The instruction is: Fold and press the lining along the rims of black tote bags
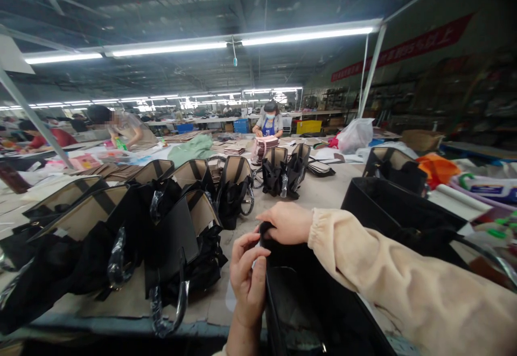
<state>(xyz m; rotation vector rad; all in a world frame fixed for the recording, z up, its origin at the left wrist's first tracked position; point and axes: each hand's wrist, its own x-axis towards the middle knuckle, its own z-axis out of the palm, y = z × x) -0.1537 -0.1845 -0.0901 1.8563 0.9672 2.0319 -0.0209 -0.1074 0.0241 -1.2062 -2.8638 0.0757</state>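
Note:
A black bag (307,297) stands open at the front of the table, its long rim running away from me. My left hand (249,278) pinches the left side of that rim near its far corner, fingers curled round the edge. Over the same corner bends my right hand (288,222), its fingers closed on the rim, some of them hidden inside the bag. A beige sleeve covers my right arm. Just left of my hands sits another black bag (172,253) with a beige inside and a plastic-wrapped handle.
Several black bags (76,200) crowd the left, and two (274,170) stand farther back. A large black bag (404,205) is at the right. Beyond them are a green cloth (191,150), a white plastic bag (355,135) and a masked person (270,124). Another person (129,130) leans in at left.

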